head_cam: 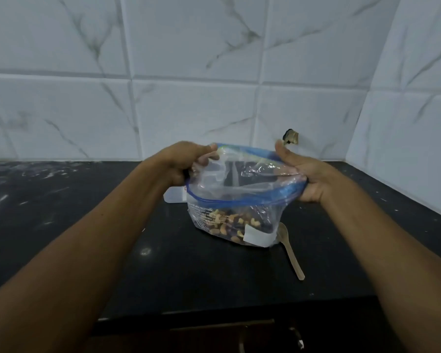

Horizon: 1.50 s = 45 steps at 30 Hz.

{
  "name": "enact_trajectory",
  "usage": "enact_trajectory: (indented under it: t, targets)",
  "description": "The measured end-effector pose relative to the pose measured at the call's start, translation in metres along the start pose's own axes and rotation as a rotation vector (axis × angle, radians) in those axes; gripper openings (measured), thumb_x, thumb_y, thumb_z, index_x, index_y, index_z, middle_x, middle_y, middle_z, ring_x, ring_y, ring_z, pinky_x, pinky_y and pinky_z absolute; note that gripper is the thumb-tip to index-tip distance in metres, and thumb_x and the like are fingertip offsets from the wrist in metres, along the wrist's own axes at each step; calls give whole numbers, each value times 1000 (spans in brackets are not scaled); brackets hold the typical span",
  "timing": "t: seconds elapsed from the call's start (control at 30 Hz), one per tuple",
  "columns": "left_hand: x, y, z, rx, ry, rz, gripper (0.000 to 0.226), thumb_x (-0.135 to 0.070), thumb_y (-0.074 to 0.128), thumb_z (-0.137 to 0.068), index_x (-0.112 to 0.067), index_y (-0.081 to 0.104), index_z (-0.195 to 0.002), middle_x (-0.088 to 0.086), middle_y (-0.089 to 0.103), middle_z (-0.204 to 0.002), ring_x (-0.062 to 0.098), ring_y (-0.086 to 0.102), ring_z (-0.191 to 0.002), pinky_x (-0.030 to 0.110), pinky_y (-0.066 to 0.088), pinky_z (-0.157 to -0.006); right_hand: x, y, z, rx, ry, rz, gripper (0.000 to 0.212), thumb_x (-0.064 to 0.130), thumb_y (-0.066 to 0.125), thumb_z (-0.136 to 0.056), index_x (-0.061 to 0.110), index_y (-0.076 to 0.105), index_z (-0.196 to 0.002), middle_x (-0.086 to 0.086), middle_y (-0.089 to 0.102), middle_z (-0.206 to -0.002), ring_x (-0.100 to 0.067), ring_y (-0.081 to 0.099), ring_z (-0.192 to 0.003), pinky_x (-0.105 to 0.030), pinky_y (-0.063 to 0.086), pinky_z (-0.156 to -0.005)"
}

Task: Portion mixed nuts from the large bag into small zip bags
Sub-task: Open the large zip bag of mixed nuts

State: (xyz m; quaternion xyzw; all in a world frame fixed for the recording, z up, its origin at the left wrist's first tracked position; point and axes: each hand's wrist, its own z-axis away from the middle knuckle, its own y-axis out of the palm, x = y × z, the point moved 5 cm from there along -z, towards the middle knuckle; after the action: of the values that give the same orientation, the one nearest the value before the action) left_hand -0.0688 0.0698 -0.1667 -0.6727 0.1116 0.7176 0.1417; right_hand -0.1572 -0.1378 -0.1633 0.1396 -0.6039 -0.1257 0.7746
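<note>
Two bare forearms reach out over the black desk (61, 200) as a person spreads the mouth of the large bag (237, 197) of mixed nuts (229, 222), which stands on the desk between the hands. Left hand (186, 161) pinches the blue zip rim on its side, fingers curled over the edge; right hand (298, 174) clamps the opposite end of the rim, thumb up and the remaining fingers tucked behind the plastic. With the hands set apart, the rim is pulled into a wide oval and the nuts sit low in the bottom. A wooden spoon (292, 253) lies on the desk just below the right hand, its bowl tucked against the bag's base. A flat white-edged packet (175, 196) shows under the left hand behind the bag; whether it holds the small zip bags cannot be told. The step in hand appears to be opening the bag for scooping, and it would go best if the pull stays even on both sides, keeping the base planted so the thin film neither tips nor spills, and if one hand holds the mouth wide while the other takes up the spoon.
</note>
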Motion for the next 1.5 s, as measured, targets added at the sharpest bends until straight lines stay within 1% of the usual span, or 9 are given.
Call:
enact_trajectory:
  t: [0.23,0.47,0.57,0.67,0.77,0.87,1.13,1.37,1.5]
  targets:
    - [33,-3,-4,104,-217,449,37,-12,43,-99,-7,68,-72,-9,32,-37,4,27,-27,10,10,-42,-26,-28,-16,32,45,118,29,40,66,-75,12,63,-81,-8,68,-78,-22,68,-67,-36,60,-62]
    - [-8,7,1,-20,-195,327,37,-23,40,-104,-13,46,-69,-5,36,-35,6,29,-23,12,25,-27,34,28,-10,-20,-498,1300,34,51,61,-85,23,70,-102,7,69,-100,-9,63,-96,-30,47,-85]
    - [-26,9,8,-194,-13,-55,30,-34,47,-102,-10,57,-85,3,54,-64,10,46,-41,16,39,-41,28,50,-25,-64,-513,1603,22,35,62,-90,20,71,-104,6,63,-96,-13,58,-90,-25,41,-70]
    - [-48,15,42,-616,627,-991,35,-46,49,-95,-15,65,-98,6,63,-101,23,59,-89,34,46,-80,31,47,-36,-146,-519,1542,15,23,60,-92,17,72,-88,1,65,-82,-13,57,-74,-23,37,-59]
    - [-39,66,86,-244,1127,-1376,49,-53,39,-92,-14,69,-96,8,69,-95,30,63,-88,42,45,-82,32,45,-38,-117,-465,1445,24,13,57,-92,14,65,-69,4,59,-65,-7,51,-59,-20,35,-52]
    - [-6,86,84,117,918,-1719,50,-57,44,-93,-15,62,-114,6,70,-101,26,65,-90,39,49,-84,33,46,-42,-141,-437,1438,15,9,57,-91,12,69,-82,5,63,-75,-9,57,-70,-20,40,-59]
    - [25,51,112,185,1262,-1656,23,-26,58,-90,-18,56,-69,-2,56,-65,25,53,-58,31,40,-67,40,-8,-46,-389,-290,1275,25,-10,50,-84,4,53,-62,-11,42,-56,-19,39,-45,-23,32,-44]
    - [-9,14,100,-570,835,-1122,41,-49,55,-90,-19,65,-117,5,63,-109,25,60,-97,34,44,-81,26,10,-38,-301,-128,911,31,34,70,-85,6,57,-84,-8,58,-66,-16,55,-48,-31,55,-58]
    - [-4,12,53,-331,304,-1078,41,-47,67,-86,-21,63,-117,1,65,-102,19,60,-92,30,45,-76,18,26,-35,-283,-178,1021,26,20,75,-82,1,56,-86,-14,57,-72,-24,58,-58,-32,54,-51]
